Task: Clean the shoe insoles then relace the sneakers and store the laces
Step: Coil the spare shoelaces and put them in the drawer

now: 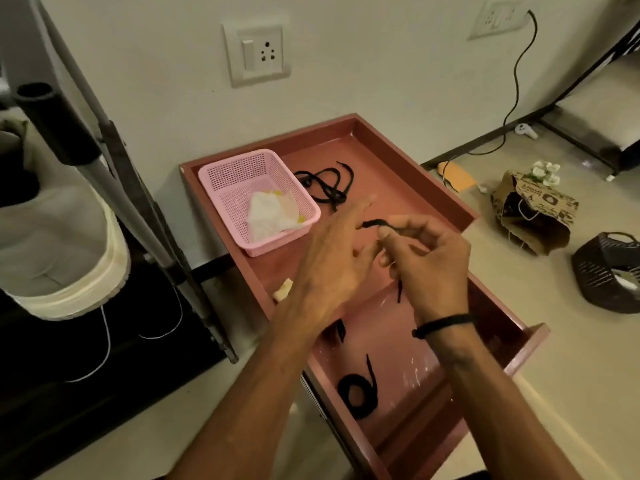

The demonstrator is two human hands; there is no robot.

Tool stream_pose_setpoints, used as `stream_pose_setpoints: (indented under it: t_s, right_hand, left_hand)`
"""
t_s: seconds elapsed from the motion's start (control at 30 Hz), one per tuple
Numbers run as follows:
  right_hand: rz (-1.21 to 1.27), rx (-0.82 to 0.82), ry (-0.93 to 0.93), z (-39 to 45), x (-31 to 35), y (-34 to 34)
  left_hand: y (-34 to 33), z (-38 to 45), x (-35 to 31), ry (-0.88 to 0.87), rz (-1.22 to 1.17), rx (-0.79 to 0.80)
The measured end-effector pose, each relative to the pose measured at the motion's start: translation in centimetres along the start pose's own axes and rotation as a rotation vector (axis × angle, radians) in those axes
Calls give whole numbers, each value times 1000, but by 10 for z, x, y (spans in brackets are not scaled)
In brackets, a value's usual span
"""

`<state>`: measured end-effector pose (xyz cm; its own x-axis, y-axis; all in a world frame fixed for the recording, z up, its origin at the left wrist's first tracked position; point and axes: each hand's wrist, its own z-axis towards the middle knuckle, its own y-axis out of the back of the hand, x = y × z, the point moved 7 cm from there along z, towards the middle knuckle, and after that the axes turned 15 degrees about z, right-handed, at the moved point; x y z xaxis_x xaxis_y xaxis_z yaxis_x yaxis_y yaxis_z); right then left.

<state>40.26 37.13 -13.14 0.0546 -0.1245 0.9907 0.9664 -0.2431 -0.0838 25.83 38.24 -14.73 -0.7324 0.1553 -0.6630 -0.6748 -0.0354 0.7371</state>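
Above the open reddish drawer, my right hand pinches a black shoelace; its short end sticks out to the left and another end hangs below the hand. My left hand hovers beside it with fingers spread and straight, holding nothing. A loose black lace lies tangled at the far end of the drawer. A coiled black lace rests at the near end. A white sneaker stands at the left, with white laces hanging down.
A pink mesh basket holding a white and yellow cloth sits in the drawer's far left corner. A dark metal stand rises at the left. On the floor to the right lie a paper bag and a dark basket.
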Motion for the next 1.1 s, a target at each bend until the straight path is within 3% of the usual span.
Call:
stream_pose_setpoints:
  t_s: [0.13,0.3,0.4,0.47,0.53,0.57,0.67,0.77,0.87,0.97,1.03,1.1]
  right_hand:
    - [-39,46,-45,-14,-27,2]
    - [-310,46,-29,-3,-35,13]
    - [-556,228,-208,4,-42,10]
    - [-392,372,-511,-6,-50,4]
    - [20,595,-846,-32,-47,-15]
    - [250,703,-923,-41,-39,-25]
    - [747,763,-919,-33,-15,-29]
    - [876,511,-768,-4,-22,-11]
    - [712,272,-547,15,-35,13]
    - [375,149,-370,25,-44,33]
    - [-2,157,-255,25,-45,38]
    - [-392,283,-179,19,-46,32]
  left_hand:
    - [-13,3,-1,-86,169,39]
    - [-14,6,18,-88,108,100]
    - [-13,4,21,-113,148,80]
    - [-7,3,14,-156,206,13]
    - [-2,2,8,-164,227,-27]
    - [-2,1,5,-144,172,-7]
    - [-15,-6,-9,-156,160,93]
    - [-44,-12,-15,-199,223,236]
    - [-62,-16,-17,-203,293,337]
    - [-60,-16,-18,-212,338,346]
    - [-47,-11,-13,-188,361,267]
    - [-31,-6,-8,-160,363,151]
